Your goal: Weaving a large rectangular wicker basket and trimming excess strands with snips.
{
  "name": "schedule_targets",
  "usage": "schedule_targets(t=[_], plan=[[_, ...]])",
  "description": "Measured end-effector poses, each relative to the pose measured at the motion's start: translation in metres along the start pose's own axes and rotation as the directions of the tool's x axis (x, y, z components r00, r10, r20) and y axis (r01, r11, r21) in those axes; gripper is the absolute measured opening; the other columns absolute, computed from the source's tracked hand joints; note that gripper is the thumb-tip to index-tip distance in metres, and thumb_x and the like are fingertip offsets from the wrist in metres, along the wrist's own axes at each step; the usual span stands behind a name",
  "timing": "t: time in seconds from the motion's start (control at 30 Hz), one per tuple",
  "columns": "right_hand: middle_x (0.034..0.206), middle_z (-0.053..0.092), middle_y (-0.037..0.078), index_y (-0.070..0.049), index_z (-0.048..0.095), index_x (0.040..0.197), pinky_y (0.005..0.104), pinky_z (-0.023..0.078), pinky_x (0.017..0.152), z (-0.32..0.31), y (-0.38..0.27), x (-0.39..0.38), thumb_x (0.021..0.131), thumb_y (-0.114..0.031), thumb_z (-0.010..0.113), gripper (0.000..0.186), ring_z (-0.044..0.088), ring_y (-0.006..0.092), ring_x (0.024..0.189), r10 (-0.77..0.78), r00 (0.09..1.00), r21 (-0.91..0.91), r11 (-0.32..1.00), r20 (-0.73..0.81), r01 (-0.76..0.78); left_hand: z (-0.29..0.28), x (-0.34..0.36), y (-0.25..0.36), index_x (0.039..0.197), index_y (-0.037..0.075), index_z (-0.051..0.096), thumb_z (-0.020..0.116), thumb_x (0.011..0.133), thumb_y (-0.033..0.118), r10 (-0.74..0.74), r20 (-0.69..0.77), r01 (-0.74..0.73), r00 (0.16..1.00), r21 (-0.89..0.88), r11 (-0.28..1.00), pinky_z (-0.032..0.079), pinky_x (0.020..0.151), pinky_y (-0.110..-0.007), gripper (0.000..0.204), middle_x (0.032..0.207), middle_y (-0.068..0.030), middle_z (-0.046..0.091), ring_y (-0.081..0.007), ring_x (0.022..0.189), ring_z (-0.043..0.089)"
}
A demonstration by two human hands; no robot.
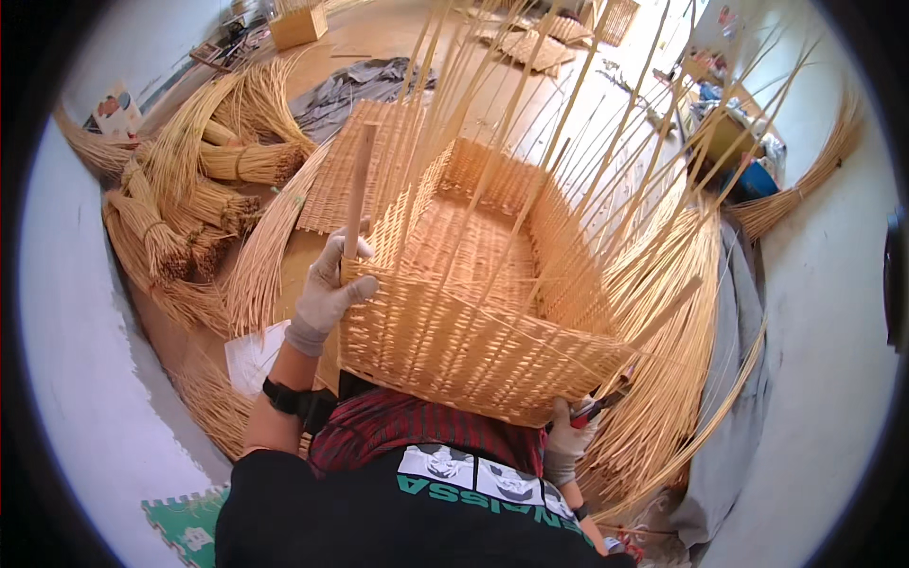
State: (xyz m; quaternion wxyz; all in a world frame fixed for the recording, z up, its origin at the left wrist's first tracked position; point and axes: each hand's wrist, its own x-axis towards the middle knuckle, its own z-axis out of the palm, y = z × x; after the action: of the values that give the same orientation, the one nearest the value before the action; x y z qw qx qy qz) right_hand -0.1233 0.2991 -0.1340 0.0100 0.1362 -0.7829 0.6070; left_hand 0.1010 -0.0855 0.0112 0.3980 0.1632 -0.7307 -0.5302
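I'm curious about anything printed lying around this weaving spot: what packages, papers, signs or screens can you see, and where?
Printed card or picture: far left on the floor, pale with reddish patches.
White paper sheet: on the floor below the left hand, beside the wicker basket.
Cardboard box: top left, tan, open.
No screens in view.

the half-woven basket (473,312) sits on your lap, its upright stakes (568,123) rising from its walls. your left hand (327,289) is on the basket's left corner at a wooden post (357,189); your right hand (571,437) is under its right near corner. bundled willow rods (189,208) lie left of the basket, loose rods (672,360) right of it, a woven panel (346,170) behind-left.
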Motion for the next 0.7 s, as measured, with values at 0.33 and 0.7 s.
schedule_targets(t=[0.33,0.7], plan=[[0.099,0.059,0.0,-0.005,0.059,0.111,0.032,0.049,0.084,0.106,-0.027,0.089,0.09,-0.003,0.081,0.03,0.055,0.0159,0.09,-0.042,0.943,0.247,0.968,0.329,-0.043,-0.027,0.04,-0.081,0.135,0.011,0.067,0.083,0.094,0.013,-0.347,-0.284,0.338,0.894,-0.081,0.938,0.052,0.08,-0.028,0.044,0.104,0.0028,0.06,-0.009,0.089,0.054],[0.105,0.068,0.01,-0.022,0.07,0.133,0.0431,0.055,0.085,0.102,-0.253,0.085,0.063,-0.026,0.097,0.075,0.067,0.0323,0.101,-0.491,0.235,-0.044,0.371,0.839,0.928,-0.026,0.04,-0.112,0.146,0.005,0.06,0.08,0.098,0.037,-0.258,-0.231,0.205,0.938,-0.232,0.951,0.054,0.093,-0.031,0.061,0.126,-0.0044,0.064,-0.0149,0.107,0.063]])
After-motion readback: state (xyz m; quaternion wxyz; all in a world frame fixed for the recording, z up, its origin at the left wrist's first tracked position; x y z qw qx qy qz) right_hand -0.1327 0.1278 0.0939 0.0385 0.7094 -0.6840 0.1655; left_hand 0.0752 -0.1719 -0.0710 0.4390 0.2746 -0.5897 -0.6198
